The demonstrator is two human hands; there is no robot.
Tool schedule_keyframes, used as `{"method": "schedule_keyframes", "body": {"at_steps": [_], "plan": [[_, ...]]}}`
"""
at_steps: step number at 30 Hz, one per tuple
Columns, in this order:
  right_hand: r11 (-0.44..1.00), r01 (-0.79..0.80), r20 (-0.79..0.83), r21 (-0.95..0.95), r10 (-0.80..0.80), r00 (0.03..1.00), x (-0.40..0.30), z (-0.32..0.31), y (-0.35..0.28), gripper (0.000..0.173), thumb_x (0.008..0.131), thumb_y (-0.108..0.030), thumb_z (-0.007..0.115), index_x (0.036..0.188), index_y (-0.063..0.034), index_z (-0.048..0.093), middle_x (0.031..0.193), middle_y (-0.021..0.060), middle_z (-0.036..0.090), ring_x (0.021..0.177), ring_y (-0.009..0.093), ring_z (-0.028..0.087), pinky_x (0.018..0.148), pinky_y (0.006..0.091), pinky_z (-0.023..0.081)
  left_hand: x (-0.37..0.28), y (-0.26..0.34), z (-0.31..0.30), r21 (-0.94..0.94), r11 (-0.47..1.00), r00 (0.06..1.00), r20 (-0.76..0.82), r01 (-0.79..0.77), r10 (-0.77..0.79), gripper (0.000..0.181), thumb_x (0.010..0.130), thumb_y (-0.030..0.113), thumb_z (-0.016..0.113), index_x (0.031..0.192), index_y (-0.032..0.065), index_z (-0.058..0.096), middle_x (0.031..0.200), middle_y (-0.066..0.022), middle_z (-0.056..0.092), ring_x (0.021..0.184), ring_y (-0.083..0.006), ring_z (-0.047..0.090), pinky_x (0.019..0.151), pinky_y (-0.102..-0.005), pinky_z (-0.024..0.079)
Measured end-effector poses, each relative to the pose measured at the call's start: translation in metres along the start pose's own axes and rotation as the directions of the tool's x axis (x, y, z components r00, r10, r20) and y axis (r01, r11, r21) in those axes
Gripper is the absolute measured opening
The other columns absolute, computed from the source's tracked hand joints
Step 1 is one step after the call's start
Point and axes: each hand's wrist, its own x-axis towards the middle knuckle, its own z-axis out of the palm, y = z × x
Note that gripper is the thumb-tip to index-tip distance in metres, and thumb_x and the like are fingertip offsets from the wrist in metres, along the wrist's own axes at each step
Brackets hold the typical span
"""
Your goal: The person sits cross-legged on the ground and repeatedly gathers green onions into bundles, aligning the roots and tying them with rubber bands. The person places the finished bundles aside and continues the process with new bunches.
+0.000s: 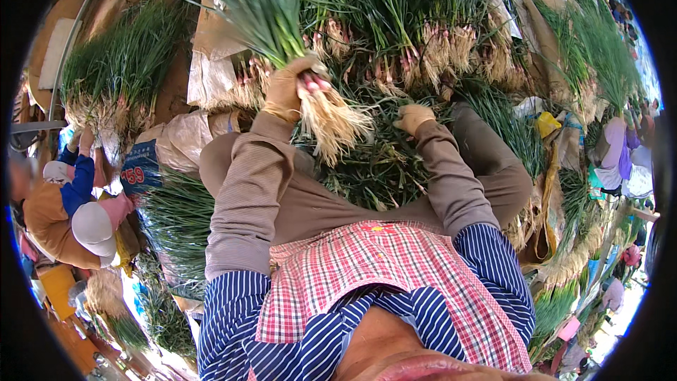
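My left hand (285, 87), in a tan glove, is closed around a bunch of green garlic (312, 84). Its green leaves point up and away, and its pinkish bulbs and long pale roots hang towards the right. My right hand (415, 118), gloved too, is curled over a heap of loose green leaves and trimmings (375, 169) between my knees. Its fingertips are turned down, so whether they grip anything is hidden. Beyond both hands stand rows of green garlic (391, 26) with their roots facing me.
White woven sacking (211, 76) lies under part of the row. Another stack of green garlic (121, 63) is at the left, near co-workers in light caps (95, 222). More leaves (180, 217) lie by my left knee. A yellow bag (547, 124) is at the right.
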Motion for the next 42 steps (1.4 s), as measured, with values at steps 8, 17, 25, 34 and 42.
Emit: {"method": "schedule_keyframes", "body": {"at_steps": [8, 17, 25, 34, 42], "plan": [[0.919, -0.390, -0.346, 0.052, 0.383, 0.857, 0.088, 0.007, 0.012, 0.021, 0.072, -0.027, 0.061, 0.086, -0.0109, 0.060, 0.079, 0.0143, 0.059, 0.079, 0.035, 0.055, 0.071, 0.0371, 0.044, 0.022, -0.052, -0.007, -0.272, 0.898, 0.923, -0.074, 0.346, -0.378, 0.009, 0.080, 0.007, 0.051, 0.080, -0.0011, 0.049, 0.064, -0.0118, 0.055, 0.056, -0.0224, 0.055, 0.055, -0.0359, 0.050], [0.945, -0.188, -0.389, 0.269, 0.285, 0.876, 0.106, 0.006, 0.021, 0.036, 0.072, -0.035, 0.062, 0.091, -0.0049, 0.058, 0.084, 0.0182, 0.060, 0.077, 0.031, 0.058, 0.069, 0.0380, 0.045, 0.020, -0.053, -0.004, -0.276, 0.897, 0.911, -0.133, 0.344, -0.390, 0.014, 0.080, 0.008, 0.052, 0.073, -0.0034, 0.054, 0.061, -0.0117, 0.056, 0.053, -0.0202, 0.056, 0.052, -0.0306, 0.049], [0.873, -0.121, -0.223, 0.473, 0.252, 0.942, 0.093, -0.058, -0.038, 0.028, 0.080, -0.026, 0.056, 0.099, -0.0052, 0.056, 0.083, 0.0083, 0.059, 0.067, 0.015, 0.056, 0.056, 0.0260, 0.047, 0.018, -0.051, -0.005, -0.378, 0.866, 0.913, -0.110, 0.328, -0.393, 0.011, 0.080, 0.005, 0.050, 0.075, -0.0043, 0.052, 0.056, -0.0118, 0.054, 0.043, -0.0206, 0.053, 0.057, -0.0350, 0.051], [0.605, 0.049, -0.254, 0.795, 0.259, 0.932, 0.064, -0.125, -0.035, 0.020, 0.076, -0.020, 0.063, 0.093, -0.0087, 0.061, 0.077, 0.0073, 0.058, 0.071, 0.018, 0.052, 0.066, 0.0320, 0.043, 0.018, -0.055, -0.010, -0.298, 0.899, 0.934, -0.058, 0.322, -0.353, 0.016, 0.081, 0.007, 0.050, 0.087, -0.0071, 0.052, 0.069, -0.0139, 0.058, 0.053, -0.0205, 0.056, 0.047, -0.0289, 0.049], [0.567, 0.143, -0.289, 0.811, 0.177, 0.941, 0.021, -0.074, -0.032, 0.024, 0.083, -0.022, 0.055, 0.095, -0.0012, 0.055, 0.069, -0.0004, 0.051, 0.056, 0.008, 0.045, 0.049, 0.0205, 0.037, 0.019, -0.065, -0.017, -0.342, 0.864, 0.925, 0.051, 0.370, -0.376, 0.021, 0.084, 0.009, 0.045, 0.101, -0.0016, 0.050, 0.076, -0.0133, 0.058, 0.067, -0.0243, 0.059, 0.063, -0.0379, 0.052]]}}
